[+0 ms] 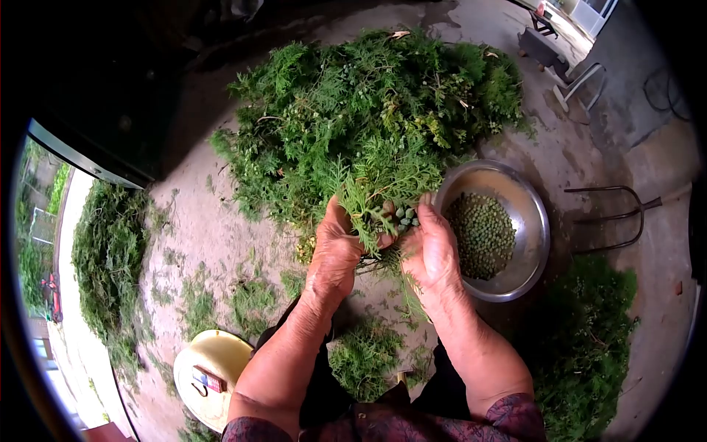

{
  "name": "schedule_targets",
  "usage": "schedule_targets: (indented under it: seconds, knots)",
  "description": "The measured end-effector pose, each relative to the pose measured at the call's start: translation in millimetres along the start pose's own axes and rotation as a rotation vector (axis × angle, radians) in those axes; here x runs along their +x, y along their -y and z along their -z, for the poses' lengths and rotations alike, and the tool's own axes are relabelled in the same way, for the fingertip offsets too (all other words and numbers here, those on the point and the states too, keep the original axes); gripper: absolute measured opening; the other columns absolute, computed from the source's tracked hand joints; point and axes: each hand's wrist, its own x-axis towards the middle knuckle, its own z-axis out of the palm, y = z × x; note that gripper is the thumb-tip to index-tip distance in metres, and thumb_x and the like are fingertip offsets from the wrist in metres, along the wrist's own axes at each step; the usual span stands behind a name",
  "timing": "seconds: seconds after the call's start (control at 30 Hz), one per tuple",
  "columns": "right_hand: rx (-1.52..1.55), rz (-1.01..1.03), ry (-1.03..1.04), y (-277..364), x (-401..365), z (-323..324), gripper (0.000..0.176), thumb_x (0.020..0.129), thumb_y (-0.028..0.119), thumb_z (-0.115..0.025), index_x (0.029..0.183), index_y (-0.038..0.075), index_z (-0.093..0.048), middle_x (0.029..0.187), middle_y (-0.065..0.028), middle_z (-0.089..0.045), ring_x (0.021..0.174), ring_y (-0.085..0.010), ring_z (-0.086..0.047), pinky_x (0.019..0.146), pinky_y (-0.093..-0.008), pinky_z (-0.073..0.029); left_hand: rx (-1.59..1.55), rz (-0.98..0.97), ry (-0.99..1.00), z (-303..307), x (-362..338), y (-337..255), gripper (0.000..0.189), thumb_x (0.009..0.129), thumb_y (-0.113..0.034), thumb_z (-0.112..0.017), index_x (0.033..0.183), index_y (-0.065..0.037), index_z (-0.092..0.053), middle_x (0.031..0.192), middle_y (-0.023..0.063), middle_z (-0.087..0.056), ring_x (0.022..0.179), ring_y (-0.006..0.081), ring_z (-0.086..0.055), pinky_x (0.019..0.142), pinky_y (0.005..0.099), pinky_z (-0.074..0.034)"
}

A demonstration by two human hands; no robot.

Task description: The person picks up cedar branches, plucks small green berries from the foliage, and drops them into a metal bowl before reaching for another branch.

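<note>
My left hand [335, 254] is closed around a leafy green conifer sprig [364, 195], whose flat fronds stick up past the fingers. Close beside it, my right hand [436, 250] has its fingers curled around a few small bluish-green cones [406, 215]. The fingertips of both hands are partly hidden by the foliage. Just right of my right hand stands a round metal bowl [541, 228], with many small green cones [482, 236] in it. Beyond my hands lies a large heap of conifer branches [361, 103], some bearing similar cones.
A pale round stool [221, 346] at lower left carries a small box [209, 379]. Loose sprigs [368, 357] lie between my legs. More branches are piled at left [110, 258] and lower right [589, 331]. A metal-pronged fork [637, 214] lies right of the bowl.
</note>
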Motion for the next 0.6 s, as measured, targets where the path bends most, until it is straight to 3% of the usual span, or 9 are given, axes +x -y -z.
schedule_targets:
  seconds: [0.1,0.2,0.4,0.47,0.6]
  knots:
    - [0.009,-0.025,0.004,-2,-1,0,0.037,0.086,0.035,-0.055,0.103,0.002,-0.052,0.091,-0.0069,-0.058,0.084,-0.0189,-0.056,0.072,-0.0345,-0.049,0.200,-0.091,-0.136,-11,-1,-1,0.083,0.060,0.011,-0.070,0.133,-0.006,-0.032,0.093,0.0049,-0.059,0.087,0.0169,-0.058,0.081,0.0289,-0.047]
    - [-0.002,-0.089,-0.061,3,-8,-8,0.029,0.088,0.031,-0.054,0.100,0.005,-0.053,0.090,-0.0047,-0.058,0.075,-0.0140,-0.055,0.063,-0.0284,-0.048,0.054,-0.045,-0.153,-9,-1,2,0.081,0.061,0.012,-0.069,0.132,-0.006,-0.034,0.091,0.0047,-0.059,0.082,0.0155,-0.058,0.080,0.0292,-0.049]
    - [-0.142,-0.093,-0.053,6,-6,0,0.019,0.087,0.008,-0.051,0.106,0.006,-0.054,0.092,-0.0028,-0.060,0.056,-0.0057,-0.047,0.044,-0.0172,-0.038,0.132,-0.129,-0.157,0,4,8,0.074,0.067,0.008,-0.067,0.131,-0.011,-0.037,0.094,0.0050,-0.061,0.082,0.0149,-0.060,0.075,0.0279,-0.050]
    - [-0.175,-0.127,-0.020,8,-8,1,0.021,0.086,0.001,-0.048,0.107,0.004,-0.054,0.094,-0.0048,-0.059,0.063,-0.0079,-0.051,0.052,-0.0182,-0.043,0.119,-0.172,-0.181,3,5,12,0.072,0.067,0.008,-0.067,0.130,-0.011,-0.038,0.096,0.0061,-0.061,0.082,0.0153,-0.060,0.075,0.0281,-0.050]
    - [-0.075,-0.062,-0.010,6,-8,-7,0.023,0.086,-0.006,-0.044,0.106,-0.001,-0.052,0.097,-0.0093,-0.057,0.081,-0.0145,-0.056,0.074,-0.0236,-0.048,0.180,-0.046,-0.247,-11,-3,0,0.068,0.068,0.001,-0.067,0.129,-0.010,-0.040,0.085,0.0035,-0.059,0.070,0.0124,-0.055,0.063,0.0229,-0.045]
